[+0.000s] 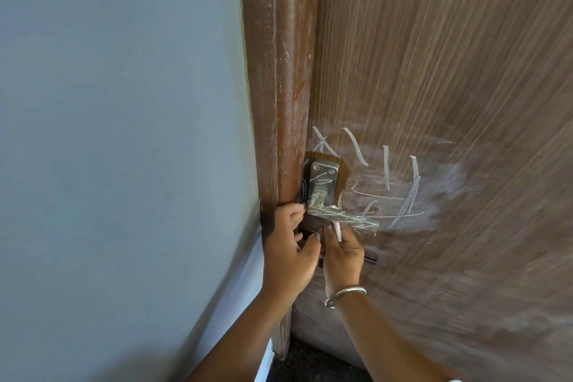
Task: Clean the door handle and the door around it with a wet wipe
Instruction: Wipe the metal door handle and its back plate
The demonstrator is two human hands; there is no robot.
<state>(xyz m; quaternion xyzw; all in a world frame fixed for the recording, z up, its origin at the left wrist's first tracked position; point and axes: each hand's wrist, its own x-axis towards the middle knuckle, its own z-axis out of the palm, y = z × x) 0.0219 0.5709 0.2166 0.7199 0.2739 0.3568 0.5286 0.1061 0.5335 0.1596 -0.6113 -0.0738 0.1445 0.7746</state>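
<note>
1. Head view: the wood-grain door (449, 71) fills the right side, shut against a reddish-brown door frame (279, 71), with a pale blue-grey wall (124, 102) to the left.
2. The metal lever door handle (341, 214) sits low at the door's left edge on a rectangular plate with 2 screws showing at its top. White chalk marks (409, 189) cross the door just right of the plate and above the lever, and similar white strokes run over the plate and lever too.
3. A paler smeared patch lies on the door further right of the marks.
4. My left hand (290, 254) is just below and left of the handle, at the seam between frame and door. Its fingers are curled, fingertips up beside the plate, the thumb pointing right toward my other hand. I cannot tell whether they are gripping anything; something dark lies behind them, but it is hidden.
5. My right hand (342, 257) is directly under the lever, its fingers closed around a short white stick (337, 231), which looks like chalk, its upper end touching the lever's underside. A thin dark object (370, 260) pokes out to the right of that hand.
6. A silver bangle (344, 295) circles my right wrist.
7. No wet wipe shows in this view.
8. Dark floor (310, 363) is visible at the foot of the door.
</note>
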